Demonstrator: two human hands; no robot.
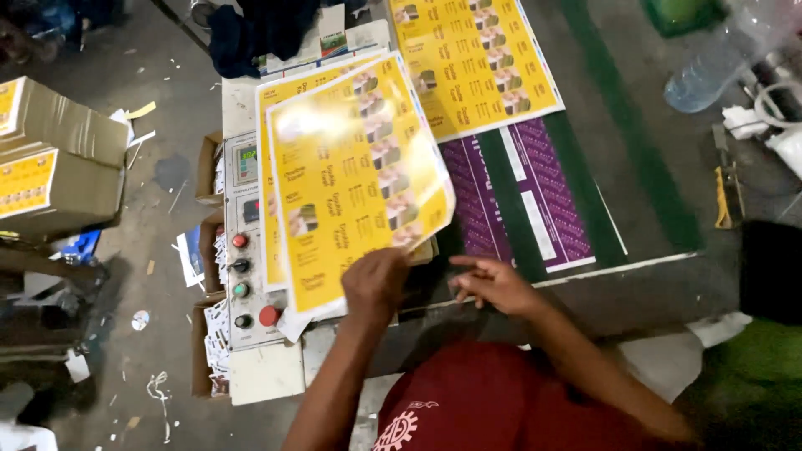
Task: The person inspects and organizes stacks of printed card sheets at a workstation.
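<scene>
The left hand pinches the lower edge of a glossy yellow printed sheet, fingers curled closed on it. The sheet is thin, flexible and laminated-looking; it bows upward and catches a bright glare near its eleven o'clock corner. Rows of small box pictures and dark lettering run across it. It lies tilted, its top leaning toward one o'clock, over a second yellow sheet of the same print that peeks out along its nine o'clock side.

The right hand rests just beside the left, at its three o'clock, fingers loosely spread and flat, holding nothing, its fingertips pointing toward the held sheet's lower corner without clearly touching it.

At twelve to one o'clock of the held sheet lies another flat yellow sheet, smooth and rectangular with a white margin. Below that, at three o'clock of the held sheet, a purple patterned sheet with white bars lies flat on the dark counter, which carries a green stripe.

At nine o'clock of the left hand a pale metal control panel shows round knobs and buttons in red, green and black, with small displays above. Brown cardboard boxes with yellow labels stand far at nine o'clock, on a dusty floor strewn with paper scraps. A clear plastic bottle lies at two o'clock. The person wears a maroon shirt.
</scene>
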